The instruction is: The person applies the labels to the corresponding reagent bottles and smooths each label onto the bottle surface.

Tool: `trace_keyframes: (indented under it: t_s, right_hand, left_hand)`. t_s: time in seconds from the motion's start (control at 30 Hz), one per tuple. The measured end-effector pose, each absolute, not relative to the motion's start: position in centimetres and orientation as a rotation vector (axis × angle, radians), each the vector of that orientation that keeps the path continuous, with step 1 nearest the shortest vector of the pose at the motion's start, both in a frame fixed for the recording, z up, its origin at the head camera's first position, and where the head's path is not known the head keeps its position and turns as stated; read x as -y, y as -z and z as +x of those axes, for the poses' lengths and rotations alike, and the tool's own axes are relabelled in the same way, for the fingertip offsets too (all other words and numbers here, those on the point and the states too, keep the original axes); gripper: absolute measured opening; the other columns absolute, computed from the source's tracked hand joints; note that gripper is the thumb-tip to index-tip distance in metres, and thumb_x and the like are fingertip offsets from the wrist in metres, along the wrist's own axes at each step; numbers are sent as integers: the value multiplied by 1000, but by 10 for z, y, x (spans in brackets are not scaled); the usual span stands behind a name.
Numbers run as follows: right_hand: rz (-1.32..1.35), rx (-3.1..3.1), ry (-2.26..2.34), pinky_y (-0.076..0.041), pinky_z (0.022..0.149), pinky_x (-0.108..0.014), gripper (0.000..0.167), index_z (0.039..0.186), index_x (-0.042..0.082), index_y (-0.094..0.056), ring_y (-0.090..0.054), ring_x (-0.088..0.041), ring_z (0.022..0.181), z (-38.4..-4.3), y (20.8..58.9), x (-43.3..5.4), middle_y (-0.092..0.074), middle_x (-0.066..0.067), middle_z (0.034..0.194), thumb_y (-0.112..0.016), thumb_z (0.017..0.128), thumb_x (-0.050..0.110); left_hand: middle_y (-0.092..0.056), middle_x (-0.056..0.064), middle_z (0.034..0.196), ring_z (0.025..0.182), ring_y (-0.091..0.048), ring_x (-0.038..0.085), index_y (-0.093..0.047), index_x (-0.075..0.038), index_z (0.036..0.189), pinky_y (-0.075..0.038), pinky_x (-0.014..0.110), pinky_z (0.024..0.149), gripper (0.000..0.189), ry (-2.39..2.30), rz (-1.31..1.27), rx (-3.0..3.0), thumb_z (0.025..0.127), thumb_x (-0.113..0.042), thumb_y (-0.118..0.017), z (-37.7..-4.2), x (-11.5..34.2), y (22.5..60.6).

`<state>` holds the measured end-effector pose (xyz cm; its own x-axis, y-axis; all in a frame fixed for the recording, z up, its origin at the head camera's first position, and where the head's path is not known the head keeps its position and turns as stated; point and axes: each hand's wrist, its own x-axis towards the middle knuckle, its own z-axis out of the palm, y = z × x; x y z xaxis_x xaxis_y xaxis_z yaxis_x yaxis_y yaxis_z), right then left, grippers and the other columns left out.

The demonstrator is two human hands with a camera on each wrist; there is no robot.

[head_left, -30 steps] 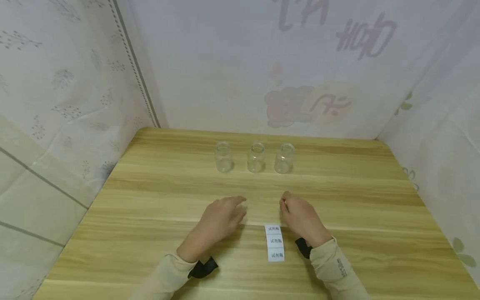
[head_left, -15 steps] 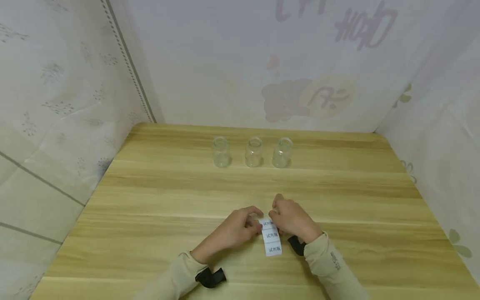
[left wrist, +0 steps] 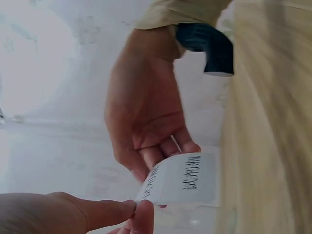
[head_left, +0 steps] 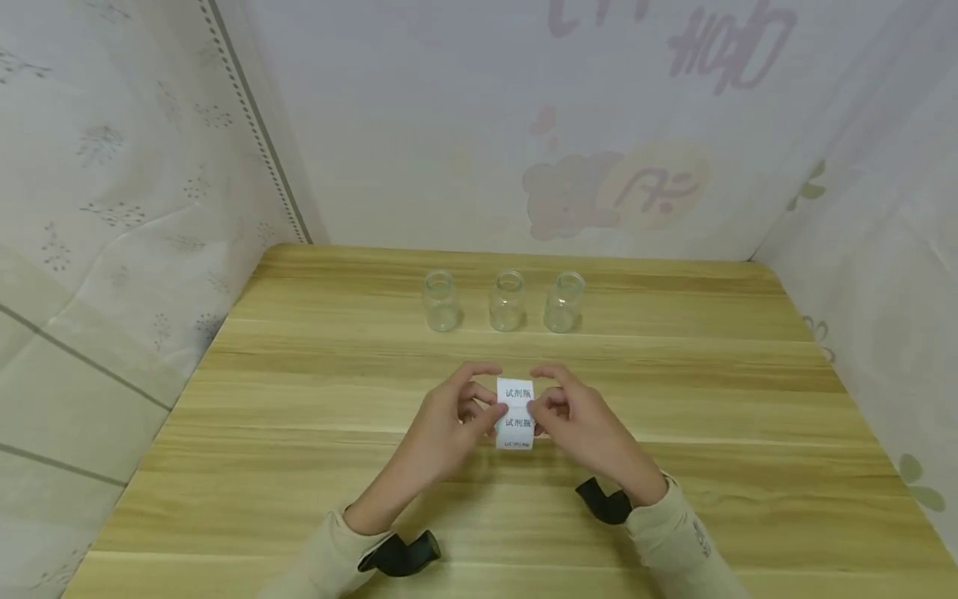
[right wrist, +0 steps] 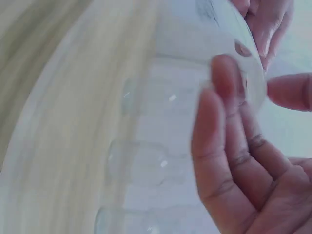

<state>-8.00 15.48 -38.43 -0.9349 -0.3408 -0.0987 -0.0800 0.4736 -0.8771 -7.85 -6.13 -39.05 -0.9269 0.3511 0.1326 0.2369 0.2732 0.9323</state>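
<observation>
A white strip of three printed labels (head_left: 515, 434) is held up between both hands over the table, its lower end bending away. My left hand (head_left: 447, 420) pinches the strip's left edge, thumb on the front near the line between the upper two labels. On the opposite edge, my right hand (head_left: 584, 424) pinches it the same way. Both index fingers extend past the top of the strip. The left wrist view shows the label strip (left wrist: 195, 178) curving between the two hands. Behind the hands stand three open glass jars: left (head_left: 441, 306), middle (head_left: 507, 306) and right (head_left: 564, 306).
The wood-grain table (head_left: 299, 399) meets a pale printed curtain (head_left: 419, 150) at its back edge. More patterned cloth hangs at both sides. A black band (head_left: 400, 555) sticks out below the left wrist, and another black band (head_left: 604, 502) below the right.
The label strip lay on the table a second ago; both hands closed in on it. Now it is lifted and farther forward, gripped at both edges. The jars stay put.
</observation>
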Motion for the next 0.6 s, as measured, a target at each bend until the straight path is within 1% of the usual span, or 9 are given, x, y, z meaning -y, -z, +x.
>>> trace_keyframes:
  t_s: [0.07,0.13,0.2,0.23,0.37,0.47,0.6]
  right_hand:
    - [-367,-2444,1495,-49,66,-30,29,129,1,-63,-70,-28,83,-75,378,-154,-73,0,88,-62,104,15]
    - [-385,-2453,1527,-48,67,-30,16,113,5,-72,-70,-27,83,-72,373,-153,-74,1,88,-65,103,15]
    - [-401,-2467,1552,-47,67,-29,10,102,9,-75,-70,-25,82,-69,370,-153,-74,2,88,-67,102,16]
    - [-409,-2468,1567,-48,66,-29,10,99,10,-75,-70,-24,81,-68,369,-152,-74,2,88,-67,102,15]
    - [-410,-2461,1603,-46,62,-27,8,97,11,-77,-70,-24,79,-67,366,-152,-73,1,87,-70,100,16]
    - [-409,-2442,1625,-46,60,-25,9,97,10,-77,-70,-26,78,-66,365,-153,-73,-1,87,-71,99,17]
    - [-396,-2441,1642,-46,60,-25,9,98,10,-77,-70,-24,79,-65,364,-154,-73,-2,88,-73,99,18]
  left_hand:
    - [-74,6,91,65,-68,14,-57,-5,136,-48,23,54,43,-1791,560,-2440,96,-1,-72,-75,65,381]
    - [-75,6,92,65,-67,11,-57,-6,135,-46,23,54,42,-1810,569,-2452,96,-2,-72,-72,68,375]
    - [-76,5,92,65,-67,10,-58,-7,135,-44,23,53,41,-1808,578,-2465,96,-3,-73,-70,69,371]
    - [-76,4,92,66,-68,10,-58,-7,135,-43,23,52,41,-1805,582,-2471,96,-4,-73,-69,69,370]
    - [-76,2,91,66,-68,13,-59,-7,134,-45,24,55,41,-1801,586,-2517,96,-5,-74,-67,69,368]
    - [-76,2,88,66,-68,19,-61,-8,132,-48,24,58,40,-1817,594,-2544,95,-3,-74,-65,68,368]
    - [-76,0,87,65,-66,14,-62,-10,132,-49,24,60,40,-1826,621,-2583,95,-2,-74,-63,68,366]
